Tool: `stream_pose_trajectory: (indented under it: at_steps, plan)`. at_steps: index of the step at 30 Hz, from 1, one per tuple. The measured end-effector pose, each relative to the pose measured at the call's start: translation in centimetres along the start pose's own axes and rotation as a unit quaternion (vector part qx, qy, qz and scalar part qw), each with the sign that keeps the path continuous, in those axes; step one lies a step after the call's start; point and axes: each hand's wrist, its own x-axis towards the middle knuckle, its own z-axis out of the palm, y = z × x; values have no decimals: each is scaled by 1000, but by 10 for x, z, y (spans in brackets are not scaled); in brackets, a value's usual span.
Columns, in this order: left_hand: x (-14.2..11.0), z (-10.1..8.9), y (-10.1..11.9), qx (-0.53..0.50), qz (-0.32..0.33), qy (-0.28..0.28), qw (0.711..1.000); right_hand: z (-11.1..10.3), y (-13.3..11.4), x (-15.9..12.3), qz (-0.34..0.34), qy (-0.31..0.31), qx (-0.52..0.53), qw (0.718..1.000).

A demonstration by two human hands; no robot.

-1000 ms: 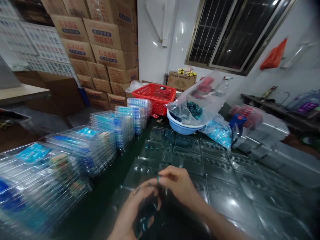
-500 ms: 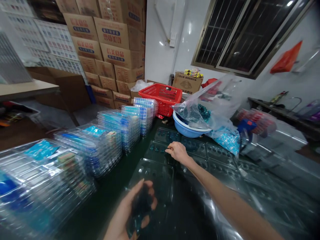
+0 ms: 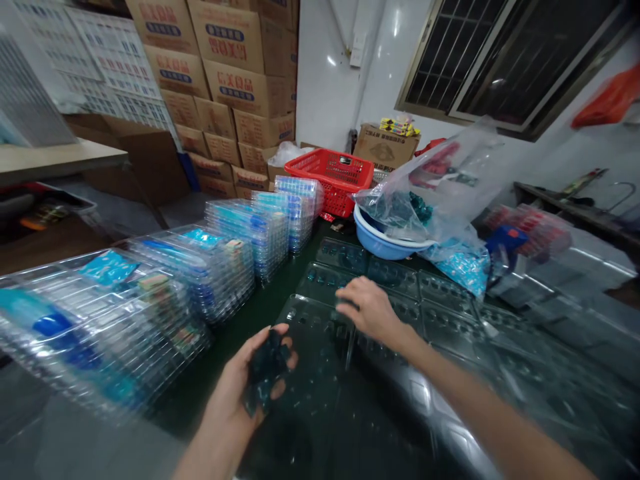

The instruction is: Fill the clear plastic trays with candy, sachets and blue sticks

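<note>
My left hand [image 3: 257, 373] is cupped palm up with its fingers curled round a clump of small dark teal pieces [image 3: 270, 363], whose kind I cannot make out. Over the clear plastic trays, my right hand [image 3: 367, 307] has its thumb and fingers drawn together in a pinch. Something small and dark may be at its fingertips, but too little of it shows to name. Beneath and beyond that hand, a clear tray [image 3: 320, 277] has small teal pieces in a row of its hollows. A nearer clear tray [image 3: 300, 313] lies between my hands.
Stacks of clear packs [image 3: 190, 273] with blue items line the left side. At the back stand a red basket [image 3: 340, 175] and a blue basin [image 3: 383, 245] under a plastic bag [image 3: 450, 173]. More trays [image 3: 450, 327] spread to the right. Cardboard boxes [image 3: 235, 40] are piled against the wall.
My right hand has drawn slightly back from the row of teal pieces, its fingers still pinched. My left hand has risen a little with its clump. The head view has tilted slightly downward.
</note>
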Motion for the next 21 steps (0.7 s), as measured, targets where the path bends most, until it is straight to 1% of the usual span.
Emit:
stream_pose_trajectory:
  at_steps: [2, 3, 5, 7, 8, 10, 11, 12, 13, 14, 16, 17, 19, 21]
  plan:
    - [1, -2, -1, 4, 10, 1, 1000, 3, -19, -17, -80, -61, 35, 994]
    - [1, -1, -2, 5, 12, -1, 1000, 6, -27, -24, -101, -91, 33, 990]
    - [2, 1, -6, 6, 5, -1, 1000, 14, -38, -30, -100, -122, 11, 987]
    - [1, 4, -10, 14, -3, 8, 1000, 21, -42, -31, -80, -117, 15, 990]
    - [0, 6, -12, 28, 0, 16, 999, 22, -42, -30, -68, -102, 37, 992]
    - [-3, 12, -14, 76, 23, 47, 996, 21, -40, -28, -33, -59, 129, 989]
    - [-4, 15, -14, 104, 44, 64, 992, 19, -38, -28, -8, -39, 196, 980]
    - [-4, 19, -14, 133, 67, 78, 986, 16, -36, -28, 18, -23, 272, 962]
    - [-5, 23, -14, 164, 91, 88, 978, 13, -34, -28, 42, -12, 351, 935]
    - [-4, 26, -13, 196, 115, 90, 970, 10, -32, -30, 60, -6, 425, 903]
    - [-2, 33, -11, 271, 160, 69, 947, 6, -29, -33, 83, -3, 540, 838]
    - [1, 35, -11, 315, 180, 55, 930, 5, -28, -35, 94, 0, 579, 810]
    - [8, 38, -11, 407, 215, 31, 887, 5, -26, -38, 116, 8, 635, 764]
    - [15, 38, -14, 499, 255, 9, 828, 7, -25, -41, 131, 20, 677, 724]
